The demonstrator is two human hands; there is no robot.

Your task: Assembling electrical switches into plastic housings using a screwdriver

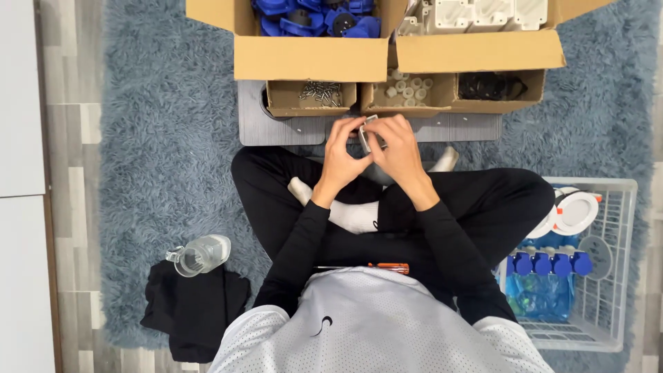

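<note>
Screwdriver on lap; both hands grip grey part.

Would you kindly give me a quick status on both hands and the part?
Left hand and right hand both closed on small grey part, held over grey board. Nothing blocking; screwdriver idle on lap.

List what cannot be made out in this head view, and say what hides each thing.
- Small grey part: mostly wrapped by the left hand and right hand; shape unclear.
- Blue plastic pieces in the big cardboard box: cut off by the top edge.
- Orange-handled screwdriver: tip hidden by the lap.
- Small metal bits: too small to identify.
</note>
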